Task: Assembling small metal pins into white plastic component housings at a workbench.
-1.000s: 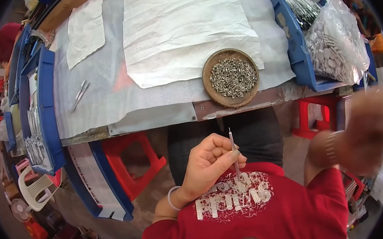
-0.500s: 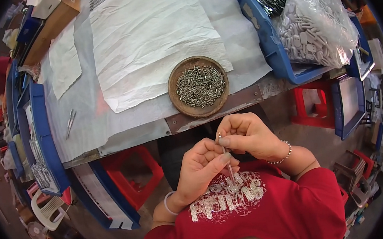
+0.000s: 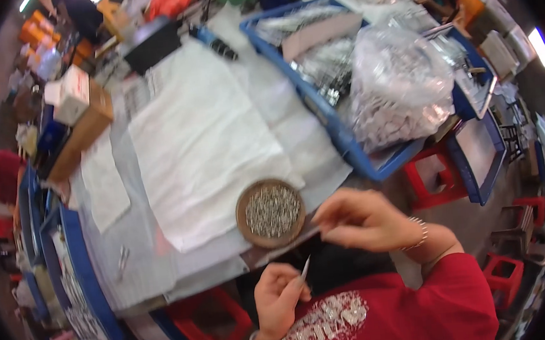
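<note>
My left hand (image 3: 279, 301) is closed around a slim, pale, pen-like rod (image 3: 306, 268), its pointed end sticking up past my thumb. The rest of the rod is hidden in my fingers. Slightly blurred, my right hand (image 3: 364, 220) hovers just right of a round brown bowl (image 3: 244, 227), its fingers curved and thumb apart. I see nothing in that hand. Many tiny silvery metal pins (image 3: 273, 212) fill the bowl, which stands at the table's front edge.
White paper sheets (image 3: 199, 144) cover the table. Right of them, a blue tray (image 3: 309, 112) bears a clear bag (image 3: 401, 87) of small white pieces. Two slim rods (image 3: 123, 262) lie at the left, near a blue bin (image 3: 69, 285). Red stools (image 3: 212, 327) stand below.
My hands have come apart. The right has moved off the rod toward the bowl; the left keeps the rod, lower down. The view has tilted up, showing more of the far table.
</note>
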`<state>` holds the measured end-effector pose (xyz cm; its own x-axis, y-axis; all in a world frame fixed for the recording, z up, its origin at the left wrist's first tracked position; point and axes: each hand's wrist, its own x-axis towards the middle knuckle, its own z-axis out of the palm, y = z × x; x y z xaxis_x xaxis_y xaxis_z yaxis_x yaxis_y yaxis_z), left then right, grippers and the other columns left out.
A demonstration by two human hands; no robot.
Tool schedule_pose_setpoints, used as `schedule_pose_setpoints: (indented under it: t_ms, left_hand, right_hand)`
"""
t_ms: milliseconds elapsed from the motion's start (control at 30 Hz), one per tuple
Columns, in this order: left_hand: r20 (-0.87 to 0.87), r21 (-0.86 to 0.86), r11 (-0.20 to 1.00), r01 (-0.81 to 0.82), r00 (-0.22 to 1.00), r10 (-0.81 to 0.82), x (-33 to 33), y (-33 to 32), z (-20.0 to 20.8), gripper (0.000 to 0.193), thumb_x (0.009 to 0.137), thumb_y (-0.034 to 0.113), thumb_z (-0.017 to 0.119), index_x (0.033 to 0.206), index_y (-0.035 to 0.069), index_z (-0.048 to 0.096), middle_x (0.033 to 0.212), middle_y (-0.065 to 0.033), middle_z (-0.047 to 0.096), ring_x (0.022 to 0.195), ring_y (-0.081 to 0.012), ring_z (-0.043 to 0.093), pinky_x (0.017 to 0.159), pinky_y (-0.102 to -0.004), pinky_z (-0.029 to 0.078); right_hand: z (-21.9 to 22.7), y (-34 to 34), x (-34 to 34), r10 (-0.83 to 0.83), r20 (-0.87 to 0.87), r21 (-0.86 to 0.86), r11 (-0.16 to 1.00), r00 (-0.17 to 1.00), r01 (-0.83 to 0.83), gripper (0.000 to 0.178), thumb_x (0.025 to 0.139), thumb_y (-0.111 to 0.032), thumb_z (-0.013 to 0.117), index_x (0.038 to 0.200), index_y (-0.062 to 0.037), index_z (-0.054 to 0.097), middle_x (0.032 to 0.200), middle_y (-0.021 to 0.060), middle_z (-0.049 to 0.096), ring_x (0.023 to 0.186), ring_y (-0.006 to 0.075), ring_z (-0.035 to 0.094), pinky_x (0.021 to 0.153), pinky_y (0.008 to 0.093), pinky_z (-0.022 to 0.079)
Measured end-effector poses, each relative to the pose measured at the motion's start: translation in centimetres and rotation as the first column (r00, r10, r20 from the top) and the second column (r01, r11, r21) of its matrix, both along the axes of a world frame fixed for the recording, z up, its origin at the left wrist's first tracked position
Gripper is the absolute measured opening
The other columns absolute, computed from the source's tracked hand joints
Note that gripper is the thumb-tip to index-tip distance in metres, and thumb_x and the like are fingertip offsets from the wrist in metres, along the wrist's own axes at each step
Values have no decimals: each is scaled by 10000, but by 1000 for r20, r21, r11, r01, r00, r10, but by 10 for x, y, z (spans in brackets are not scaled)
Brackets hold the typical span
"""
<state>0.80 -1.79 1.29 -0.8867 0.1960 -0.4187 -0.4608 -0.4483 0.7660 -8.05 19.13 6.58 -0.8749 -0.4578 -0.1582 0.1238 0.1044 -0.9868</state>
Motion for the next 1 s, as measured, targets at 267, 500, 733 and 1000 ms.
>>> schedule_pose_setpoints:
  t_ms: [267,500,733,1000]
  left_hand:
    - [-44,-77,993,-89,995,86,13,-14,29,61,863,-14,524,910,26,525,730,-33,556,627,-97,531,585,-217,438]
    - [-49,-193,981,-17,999,8,27,-23,24,78,843,-14,570,869,43,523,696,22,494,601,-41,439,539,-171,350]
    - [-59,-214,973,-84,996,73,27,-32,33,77,843,-17,571,878,43,536,718,26,510,627,-30,450,562,-161,354]
    - [-79,-156,980,-123,991,112,30,-32,33,124,819,-59,579,869,50,550,691,69,449,593,2,370,539,-145,302]
  right_hand:
    - [107,59,-152,-60,-726,261,898,685,355,129,811,-88,586,855,32,567,696,41,558,611,87,525,565,234,442]
    - [33,75,-271,482,-449,894,257,753,368,130,691,-50,578,795,-1,639,841,178,639,795,333,616,679,400,488]
    - [13,64,-279,405,-340,939,101,849,328,219,675,-55,594,877,-2,658,910,193,645,869,336,623,700,411,507]
    - [27,80,-275,397,-502,864,192,769,465,211,689,-106,557,847,11,632,850,223,623,815,367,609,708,430,483]
